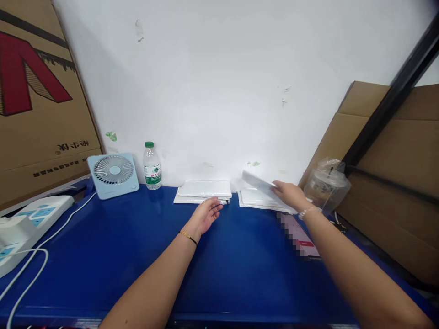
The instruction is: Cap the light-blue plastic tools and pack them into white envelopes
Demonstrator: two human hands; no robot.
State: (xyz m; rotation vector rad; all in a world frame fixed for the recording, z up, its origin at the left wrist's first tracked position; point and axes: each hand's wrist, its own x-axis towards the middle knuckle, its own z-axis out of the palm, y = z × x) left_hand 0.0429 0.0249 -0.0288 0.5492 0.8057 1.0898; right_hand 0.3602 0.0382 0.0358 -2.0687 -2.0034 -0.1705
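Two low stacks of flat white packets lie by the wall at the back of the blue table. My left hand (pixel 207 214) is at the front edge of the left stack (pixel 206 188), fingers loosely apart and nothing in them; whether it touches the stack I cannot tell. Over the right stack (pixel 255 197), my right hand (pixel 290 194) grips one white packet (pixel 259 181) by its right end. That packet is tilted, its left end raised above the pile. The fingertips of my right hand are partly hidden.
At the back left stand a light-blue fan (pixel 115 173) and a water bottle (pixel 152 167). A power strip (pixel 37 224) with white cables lies at the left edge. On the right are a phone (pixel 300 237), a bagged drink cup (pixel 325 185) and cardboard (pixel 394 192).
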